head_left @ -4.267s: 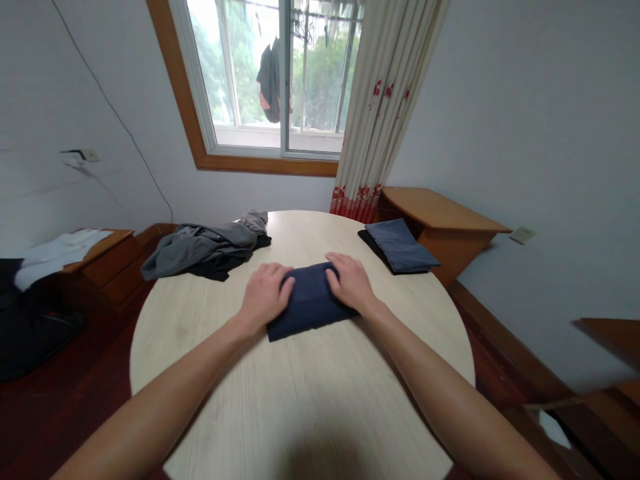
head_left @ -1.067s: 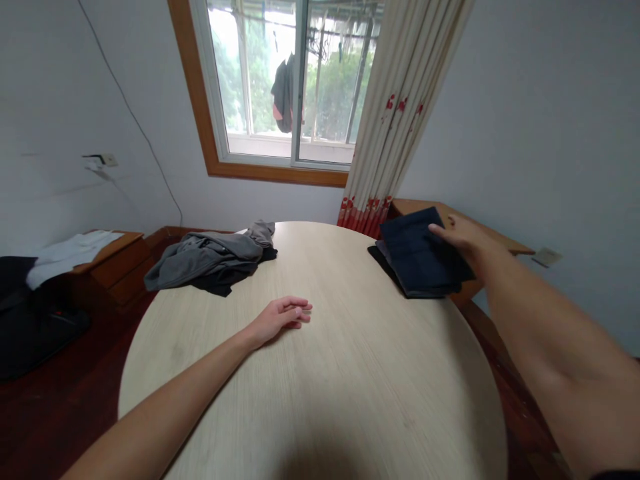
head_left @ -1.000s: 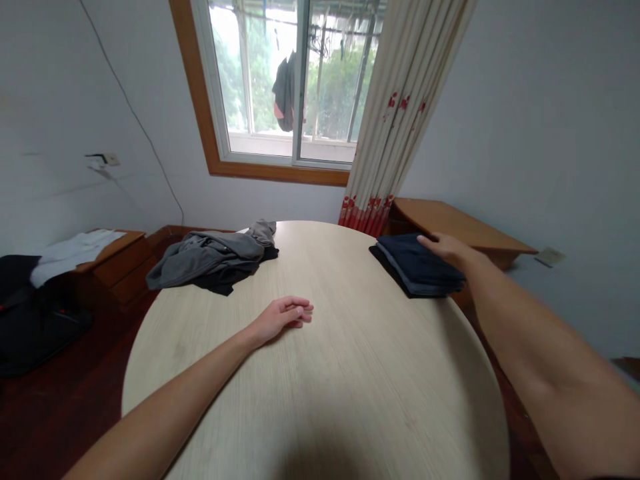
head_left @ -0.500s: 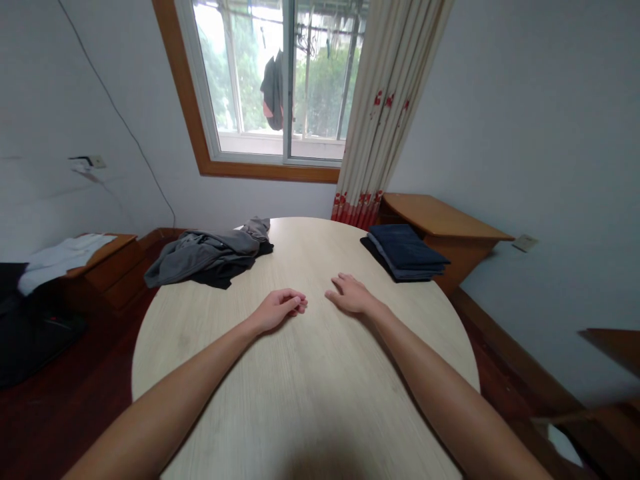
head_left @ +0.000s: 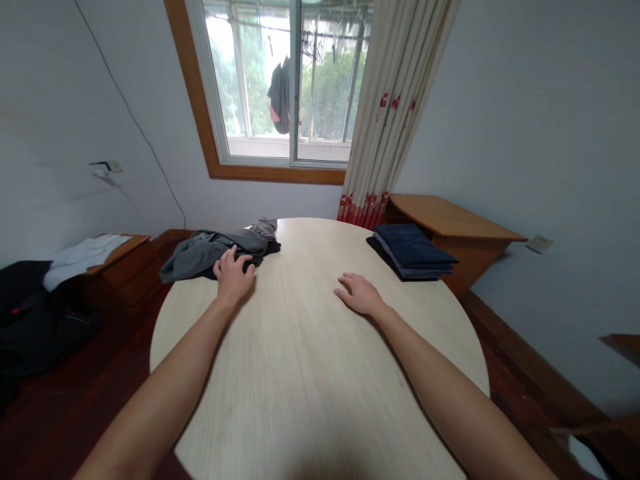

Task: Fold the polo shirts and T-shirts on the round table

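Observation:
My left hand (head_left: 233,275) is at the near edge of a rumpled heap of clothes, its fingers spread and curved over the dark cloth. The heap has a grey garment (head_left: 200,250) on top and a black garment (head_left: 273,248) partly showing beneath it. Whether the fingertips touch the cloth I cannot tell. On the pale round table (head_left: 300,353), my right hand (head_left: 359,294) rests palm down with loosely bent fingers and holds nothing. To its right lies a neat stack of folded clothes (head_left: 415,247), dark blue on top with grey and black layers below.
Behind the table are a window (head_left: 280,100) and a cream curtain (head_left: 385,113) with red flowers. A wooden desk (head_left: 450,217) stands beyond the folded stack. To the left, a low wooden cabinet (head_left: 125,267) bears white cloth, with a black bag (head_left: 45,327) by it.
My left hand has moved left and forward from the table's middle to the clothes heap, its fingers opening. My right hand stays nearly in place. The view has shifted slightly left.

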### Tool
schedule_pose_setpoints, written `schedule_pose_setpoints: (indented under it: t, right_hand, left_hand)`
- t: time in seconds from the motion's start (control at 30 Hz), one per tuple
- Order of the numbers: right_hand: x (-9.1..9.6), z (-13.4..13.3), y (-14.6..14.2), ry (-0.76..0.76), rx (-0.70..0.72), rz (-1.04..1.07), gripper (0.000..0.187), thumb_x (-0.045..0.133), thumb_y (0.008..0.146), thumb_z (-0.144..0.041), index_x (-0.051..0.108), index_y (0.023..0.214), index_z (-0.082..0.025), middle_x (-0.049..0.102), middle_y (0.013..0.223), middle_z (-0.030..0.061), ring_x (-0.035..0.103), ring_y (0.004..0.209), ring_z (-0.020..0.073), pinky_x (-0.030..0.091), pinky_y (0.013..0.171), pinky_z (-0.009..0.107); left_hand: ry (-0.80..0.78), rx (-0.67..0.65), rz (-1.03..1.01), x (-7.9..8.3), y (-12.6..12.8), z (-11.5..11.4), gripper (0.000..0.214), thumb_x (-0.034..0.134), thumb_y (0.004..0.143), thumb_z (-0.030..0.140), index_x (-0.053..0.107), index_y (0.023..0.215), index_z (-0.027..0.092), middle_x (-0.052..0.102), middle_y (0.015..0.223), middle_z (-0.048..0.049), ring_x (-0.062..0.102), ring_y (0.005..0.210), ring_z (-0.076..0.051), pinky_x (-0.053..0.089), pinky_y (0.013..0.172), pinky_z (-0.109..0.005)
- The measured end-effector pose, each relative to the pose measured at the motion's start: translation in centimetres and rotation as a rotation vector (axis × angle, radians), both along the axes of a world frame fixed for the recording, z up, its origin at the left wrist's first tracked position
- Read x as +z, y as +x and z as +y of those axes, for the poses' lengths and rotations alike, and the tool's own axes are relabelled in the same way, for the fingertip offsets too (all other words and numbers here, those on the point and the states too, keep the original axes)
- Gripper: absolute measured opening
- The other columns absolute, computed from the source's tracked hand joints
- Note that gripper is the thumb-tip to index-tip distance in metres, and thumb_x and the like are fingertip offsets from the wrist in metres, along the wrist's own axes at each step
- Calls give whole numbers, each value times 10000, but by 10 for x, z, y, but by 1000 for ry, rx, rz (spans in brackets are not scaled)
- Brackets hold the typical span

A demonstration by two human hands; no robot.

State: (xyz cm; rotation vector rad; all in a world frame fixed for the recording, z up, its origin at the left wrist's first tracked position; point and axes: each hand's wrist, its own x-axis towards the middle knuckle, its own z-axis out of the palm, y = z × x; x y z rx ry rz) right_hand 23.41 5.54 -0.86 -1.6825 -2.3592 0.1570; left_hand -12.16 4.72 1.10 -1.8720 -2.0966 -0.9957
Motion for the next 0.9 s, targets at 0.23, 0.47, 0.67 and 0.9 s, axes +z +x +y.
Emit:
schedule_pose_setpoints:
  t: [0.23,0.47,0.67,0.9]
  right_hand:
    - [-3,5,-1,72,27,12,428,538,966,-436,667,1252,-145,598,1390,140,517,1299,273,366,1109,381]
    - [-6,4,-1,89,20,36,403,531,972,-414,663,1239,-142,606,1368,155,535,1271,279,388,1084,397]
    - [-5,5,-1,120,8,94,467,551,948,-401,605,1321,-125,572,1416,178,517,1305,312,390,1104,453]
    - [-2,6,-2,324,94,442,539,516,946,-362,510,1426,-117,589,1373,189,558,1259,288,426,1099,472]
  left_hand:
    - [-118,-13,-90,-7,-1,21,386,526,940,386,698,1250,230,446,1556,-134,415,1346,-412,335,1063,-615]
    - [-161,-20,-1010,27,0,62,507,660,849,272,639,1349,194,635,1380,-126,600,1222,-273,455,1028,-387]
    - [-60,-126,-1124,55,32,55,548,603,842,191,610,1390,183,706,1258,-99,679,1031,-198,519,931,-343]
    - [-257,-777,-914,29,112,-30,424,691,803,253,739,1214,163,702,1280,-108,632,1209,-261,426,1102,-413]
